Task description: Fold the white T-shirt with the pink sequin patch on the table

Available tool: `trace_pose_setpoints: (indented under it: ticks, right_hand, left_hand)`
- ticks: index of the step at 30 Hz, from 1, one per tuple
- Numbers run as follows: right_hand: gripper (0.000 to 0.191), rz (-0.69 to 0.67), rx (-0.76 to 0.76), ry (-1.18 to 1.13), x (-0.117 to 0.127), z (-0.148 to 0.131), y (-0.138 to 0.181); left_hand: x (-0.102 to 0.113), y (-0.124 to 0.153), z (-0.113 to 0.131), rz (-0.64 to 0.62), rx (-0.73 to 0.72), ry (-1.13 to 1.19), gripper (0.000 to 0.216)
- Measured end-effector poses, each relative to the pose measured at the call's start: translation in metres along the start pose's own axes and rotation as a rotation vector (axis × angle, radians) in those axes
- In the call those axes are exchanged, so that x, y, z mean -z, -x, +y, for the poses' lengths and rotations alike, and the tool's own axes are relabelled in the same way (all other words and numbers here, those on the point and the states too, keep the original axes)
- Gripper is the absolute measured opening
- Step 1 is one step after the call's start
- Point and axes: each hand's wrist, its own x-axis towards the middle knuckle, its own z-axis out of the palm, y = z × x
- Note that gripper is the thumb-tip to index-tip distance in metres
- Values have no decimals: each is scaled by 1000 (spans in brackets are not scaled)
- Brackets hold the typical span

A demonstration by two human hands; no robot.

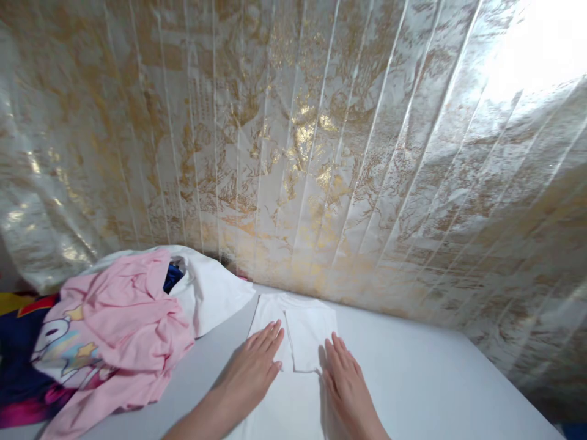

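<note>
A white shirt (300, 400) lies flat on the white table, with one sleeve (312, 339) folded inward across its upper part. My left hand (257, 360) rests palm down on the shirt's left side, fingers stretched out and pointing away from me. At the right edge of the folded sleeve is my right hand (345, 376), its fingers extended and lying close together. Neither hand grips the cloth. The shirt's lower end runs out of view at the bottom of the picture.
A heap of clothes lies at the left: a pink printed top (132, 324), a white garment (213, 290) and a dark blue printed piece (21, 354). Behind the table (426, 373) hangs a shiny gold and silver patterned sheet (284, 153). The table's edge slants down at the right.
</note>
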Motion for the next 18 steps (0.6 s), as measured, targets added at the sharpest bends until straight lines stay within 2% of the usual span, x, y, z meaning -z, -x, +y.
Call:
trace_pose_setpoints:
  ticks: [3, 7, 12, 15, 18]
  right_hand:
    - [50, -82, 19, 20, 5, -15, 13]
    - [54, -138, 16, 29, 18, -25, 14]
    - [61, -6, 74, 17, 23, -26, 33]
    - [77, 28, 159, 12, 16, -35, 64]
    - [93, 32, 86, 26, 6, -48, 99]
  left_hand:
    - [-5, 7, 4, 6, -51, -4, 56]
    - [-1, 10, 6, -31, -39, 12, 55]
    - [9, 11, 18, -23, -65, 81, 59]
    - [10, 20, 32, -17, -101, 71, 59]
    - [3, 39, 45, 31, -109, 15, 61]
